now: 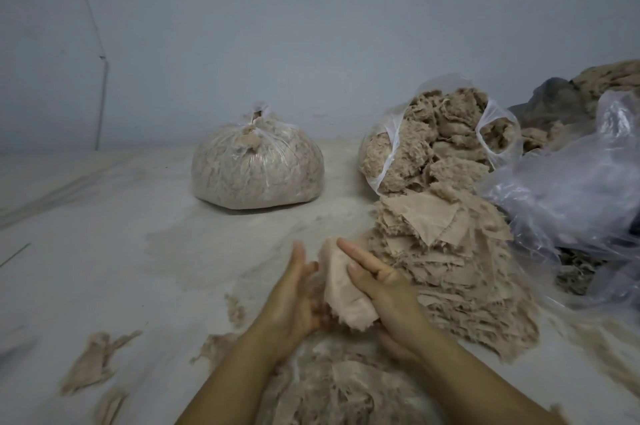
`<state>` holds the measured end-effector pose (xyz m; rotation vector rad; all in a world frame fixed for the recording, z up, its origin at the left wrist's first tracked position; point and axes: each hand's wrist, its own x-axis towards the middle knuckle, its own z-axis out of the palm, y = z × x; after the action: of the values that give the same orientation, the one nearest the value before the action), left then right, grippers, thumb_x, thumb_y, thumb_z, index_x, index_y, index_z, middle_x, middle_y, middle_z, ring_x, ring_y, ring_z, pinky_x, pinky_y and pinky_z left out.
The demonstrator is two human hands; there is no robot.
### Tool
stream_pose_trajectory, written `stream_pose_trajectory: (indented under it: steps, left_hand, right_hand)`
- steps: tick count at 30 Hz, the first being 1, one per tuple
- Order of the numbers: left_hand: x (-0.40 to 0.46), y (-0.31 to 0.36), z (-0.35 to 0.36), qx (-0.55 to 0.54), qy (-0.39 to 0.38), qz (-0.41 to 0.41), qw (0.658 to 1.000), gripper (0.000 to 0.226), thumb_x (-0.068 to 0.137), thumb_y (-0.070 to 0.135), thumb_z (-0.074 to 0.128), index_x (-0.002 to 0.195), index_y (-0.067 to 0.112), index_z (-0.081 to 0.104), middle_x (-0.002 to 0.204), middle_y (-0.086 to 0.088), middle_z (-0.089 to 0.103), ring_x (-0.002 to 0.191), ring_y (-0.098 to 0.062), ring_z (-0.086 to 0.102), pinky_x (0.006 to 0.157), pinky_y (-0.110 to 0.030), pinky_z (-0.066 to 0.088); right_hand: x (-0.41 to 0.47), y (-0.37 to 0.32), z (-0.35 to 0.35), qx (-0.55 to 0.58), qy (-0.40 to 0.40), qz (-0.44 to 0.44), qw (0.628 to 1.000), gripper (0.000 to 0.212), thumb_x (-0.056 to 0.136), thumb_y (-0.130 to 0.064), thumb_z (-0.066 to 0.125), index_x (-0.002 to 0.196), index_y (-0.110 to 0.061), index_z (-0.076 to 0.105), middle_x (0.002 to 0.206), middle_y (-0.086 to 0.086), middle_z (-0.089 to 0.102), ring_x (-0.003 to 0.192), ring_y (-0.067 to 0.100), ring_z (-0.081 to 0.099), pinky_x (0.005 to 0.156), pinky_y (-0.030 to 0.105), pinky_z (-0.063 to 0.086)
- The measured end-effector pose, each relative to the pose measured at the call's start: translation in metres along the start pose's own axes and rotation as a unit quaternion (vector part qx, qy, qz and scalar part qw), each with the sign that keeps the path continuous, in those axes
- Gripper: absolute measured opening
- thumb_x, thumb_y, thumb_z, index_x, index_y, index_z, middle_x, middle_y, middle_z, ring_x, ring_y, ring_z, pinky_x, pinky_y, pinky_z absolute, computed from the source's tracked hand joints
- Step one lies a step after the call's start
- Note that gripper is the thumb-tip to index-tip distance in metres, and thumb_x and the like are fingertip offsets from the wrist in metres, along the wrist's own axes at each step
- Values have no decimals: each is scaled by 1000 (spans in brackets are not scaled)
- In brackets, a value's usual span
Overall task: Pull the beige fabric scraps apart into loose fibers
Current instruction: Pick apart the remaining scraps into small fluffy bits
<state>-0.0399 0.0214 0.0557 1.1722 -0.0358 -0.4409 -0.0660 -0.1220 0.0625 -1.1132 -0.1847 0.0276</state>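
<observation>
A wad of beige fabric scrap sits between my two palms, just above the floor. My left hand presses it from the left with fingers straight and pointing up. My right hand lies over its right side, fingers stretched flat along the cloth; its thumb is hidden. Right of my hands stands a tall stack of flat beige fabric scraps with frayed edges. A heap of loose beige fibers lies under my forearms.
A tied clear bag of fibers stands at the back centre. An open white bag of fluffy scraps leans behind the stack. Crumpled clear plastic fills the right side. Small tufts lie on the pale floor at lower left.
</observation>
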Motion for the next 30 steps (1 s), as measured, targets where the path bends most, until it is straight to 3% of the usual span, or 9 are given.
stream_pose_trajectory:
  steps: [3,7,11,13,16,18,22,26,30]
  left_hand:
    - [-6,-5,-1,101,-97,-16,990,40,76,41,71,88,3,65,67,-8,58,50,-10,46,44,-21,39]
    - [-8,2,-16,141,-82,15,987,25,79,28,65,63,9,60,49,1,42,37,-5,29,37,-15,28]
    - [-9,10,-27,330,14,60,942,25,89,30,62,69,17,72,55,2,49,46,-11,38,46,-20,33]
    - [-7,18,-31,390,50,81,916,24,87,34,64,71,19,73,63,2,55,57,-15,45,53,-21,38]
    - [6,38,-39,435,83,103,891,11,87,29,66,90,20,72,92,3,68,73,-9,59,65,-17,48]
    - [23,54,-49,510,136,114,842,25,89,28,64,112,17,66,116,2,60,91,-12,60,82,-26,50]
    - [63,95,-67,592,195,163,765,47,92,24,60,136,13,48,148,-3,35,97,-13,54,94,-23,38]
    - [114,132,-86,655,220,173,702,59,94,18,56,147,11,31,159,-6,9,143,-22,21,115,-31,18]
    - [155,158,-98,686,237,189,661,69,93,11,53,151,17,16,160,-2,-4,143,-24,22,109,-34,28]
  right_hand:
    - [1,4,-3,-91,52,-44,993,34,93,-5,55,115,-28,66,119,-10,67,111,6,62,96,25,50]
    - [5,-4,-10,-179,115,-119,970,39,93,-6,57,112,-39,63,112,-31,63,112,-9,56,99,15,44]
    - [15,-45,-22,-274,159,-205,926,39,92,-14,60,115,-46,60,108,-27,62,88,-9,62,71,8,49]
    - [26,-72,-35,-412,189,-212,866,33,93,-21,58,120,-42,59,121,-14,58,96,-3,59,79,13,46]
    - [39,-96,-46,-657,227,-115,709,36,93,-28,59,129,-29,58,141,8,37,120,26,48,96,36,40]
    - [41,-94,-37,-686,248,-169,662,37,90,-21,63,126,-21,61,137,14,37,124,32,40,98,40,38]
    - [54,-66,0,-673,118,-229,694,31,92,-18,59,123,-17,63,124,10,46,116,23,43,92,25,32]
    - [86,-32,22,-671,21,-205,712,38,97,-22,50,135,-21,52,127,2,44,118,17,43,96,21,33]
    - [136,-13,36,-639,-2,-164,751,41,98,-18,47,139,-16,45,131,4,45,118,19,46,95,22,34]
